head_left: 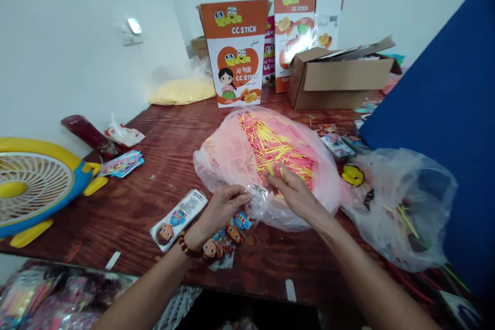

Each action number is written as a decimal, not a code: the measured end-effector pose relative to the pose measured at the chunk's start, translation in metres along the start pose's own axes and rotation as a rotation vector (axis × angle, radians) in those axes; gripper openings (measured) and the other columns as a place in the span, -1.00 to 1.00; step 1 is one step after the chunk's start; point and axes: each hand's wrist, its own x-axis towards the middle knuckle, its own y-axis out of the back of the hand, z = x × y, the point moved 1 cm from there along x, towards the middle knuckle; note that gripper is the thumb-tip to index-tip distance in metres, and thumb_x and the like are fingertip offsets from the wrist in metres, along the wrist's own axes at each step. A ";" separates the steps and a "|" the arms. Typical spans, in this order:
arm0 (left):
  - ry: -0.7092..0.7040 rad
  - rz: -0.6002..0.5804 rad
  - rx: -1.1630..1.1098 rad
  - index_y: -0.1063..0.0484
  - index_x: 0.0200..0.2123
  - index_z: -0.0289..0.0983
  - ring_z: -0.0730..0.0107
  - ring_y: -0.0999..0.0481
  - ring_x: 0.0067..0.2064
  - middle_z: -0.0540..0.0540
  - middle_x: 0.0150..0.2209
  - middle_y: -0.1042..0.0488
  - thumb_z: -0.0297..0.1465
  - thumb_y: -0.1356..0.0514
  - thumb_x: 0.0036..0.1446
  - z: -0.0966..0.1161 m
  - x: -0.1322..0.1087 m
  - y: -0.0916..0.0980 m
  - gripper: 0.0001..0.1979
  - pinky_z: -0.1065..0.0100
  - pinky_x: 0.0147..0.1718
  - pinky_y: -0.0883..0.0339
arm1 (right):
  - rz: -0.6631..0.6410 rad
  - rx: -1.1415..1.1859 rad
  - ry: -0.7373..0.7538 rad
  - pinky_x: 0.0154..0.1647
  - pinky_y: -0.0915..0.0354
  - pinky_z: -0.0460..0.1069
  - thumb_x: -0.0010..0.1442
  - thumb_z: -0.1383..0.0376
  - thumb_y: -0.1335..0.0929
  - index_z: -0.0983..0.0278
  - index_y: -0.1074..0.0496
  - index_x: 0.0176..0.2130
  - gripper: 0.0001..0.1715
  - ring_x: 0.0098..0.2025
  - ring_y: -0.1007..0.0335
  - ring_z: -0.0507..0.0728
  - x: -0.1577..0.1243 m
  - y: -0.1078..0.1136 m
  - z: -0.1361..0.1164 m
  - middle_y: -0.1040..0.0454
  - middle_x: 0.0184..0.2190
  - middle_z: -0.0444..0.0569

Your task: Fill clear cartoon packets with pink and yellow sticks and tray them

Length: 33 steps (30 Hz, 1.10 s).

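A big clear plastic bag [232, 157] full of thin pink and yellow sticks [276, 147] lies on the brown wooden table [170, 139]. My left hand [222, 209] pinches a small clear packet [258, 193] at the bag's near edge. My right hand [294, 191] is closed on a few sticks just above that packet. Flat packets printed with cartoon figures [178, 219] lie under and beside my left wrist.
A yellow and blue fan [34, 185] sits at the left edge. Orange CC STICK cartons [235, 51] and an open cardboard box [340, 77] stand at the back. A blue panel [444, 113] rises on the right, with another plastic bag [402, 206] before it.
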 end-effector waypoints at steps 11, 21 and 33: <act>-0.097 0.049 -0.009 -0.44 -0.50 -0.31 0.52 -0.19 -0.45 0.06 -0.53 -0.27 -0.19 -0.23 0.19 -0.002 -0.001 -0.007 -0.67 0.44 -0.43 -0.09 | 0.273 0.682 0.144 -0.08 -0.40 0.09 0.23 0.19 -0.36 0.19 -0.37 -0.22 -0.86 -0.26 -0.54 0.11 0.005 -0.032 -0.032 -0.52 -0.44 -0.18; -0.115 0.055 -0.045 -0.45 -0.51 -0.31 0.52 -0.20 -0.45 0.04 -0.53 -0.29 -0.22 -0.25 0.17 -0.002 -0.001 -0.013 -0.69 0.46 -0.45 -0.11 | 0.342 0.581 0.139 0.01 -0.38 0.13 0.28 0.16 -0.32 0.18 -0.36 -0.19 -0.85 -0.18 -0.56 0.13 0.005 -0.037 -0.020 -0.57 -0.38 -0.16; -0.129 0.096 -0.164 -0.51 -0.44 -0.33 0.51 -0.28 -0.42 0.02 -0.49 -0.39 -0.26 -0.26 0.16 0.005 0.007 -0.015 -0.76 0.45 -0.40 -0.17 | 0.180 0.344 0.047 0.30 -0.15 0.13 0.27 0.19 -0.32 0.20 -0.49 -0.21 -0.82 0.18 -0.38 0.16 -0.004 -0.035 -0.014 -0.60 -0.07 -0.05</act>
